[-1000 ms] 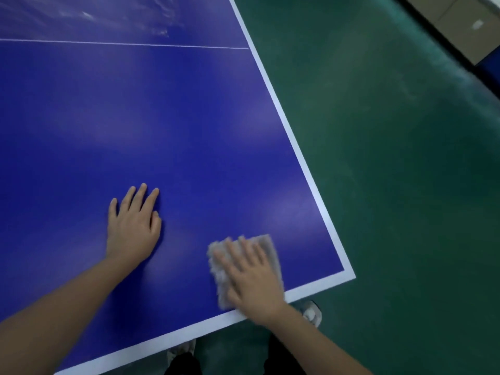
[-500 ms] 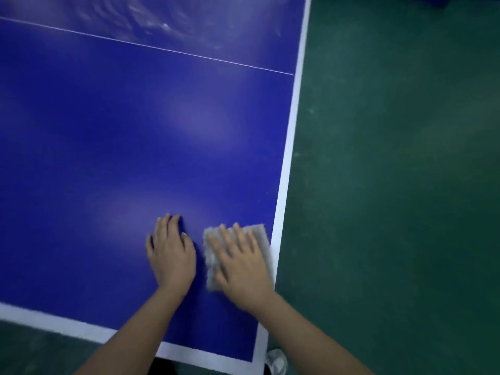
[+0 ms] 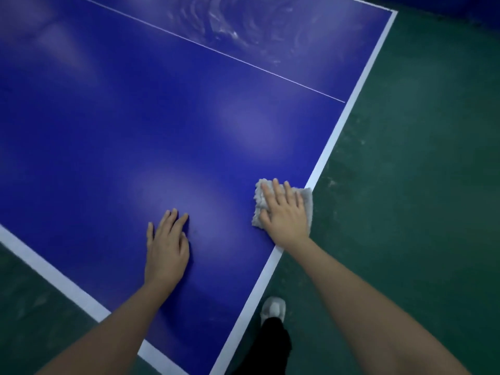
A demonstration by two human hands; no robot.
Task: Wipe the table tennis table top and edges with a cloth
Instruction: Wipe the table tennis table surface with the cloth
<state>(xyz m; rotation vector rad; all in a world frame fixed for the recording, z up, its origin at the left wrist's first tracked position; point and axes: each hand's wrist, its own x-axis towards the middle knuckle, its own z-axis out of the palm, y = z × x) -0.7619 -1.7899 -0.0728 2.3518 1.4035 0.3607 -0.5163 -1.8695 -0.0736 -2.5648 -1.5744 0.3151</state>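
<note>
The blue table tennis table with white border lines fills most of the view, its near corner at the bottom. A folded grey cloth lies at the table's right edge, covering the white line and slightly overhanging it. My right hand presses flat on the cloth with straight fingers. To its left, my left hand rests flat on the bare blue top. Pale wipe streaks show on the far half beyond the thin white centre line.
Green floor surrounds the table on the right and lower left. My leg in black trousers and a grey shoe stand close to the right edge near the corner.
My right hand has slid the cloth rightward from the near end onto the side edge line. The left hand shifted along the top, and my view has swung round the corner.
</note>
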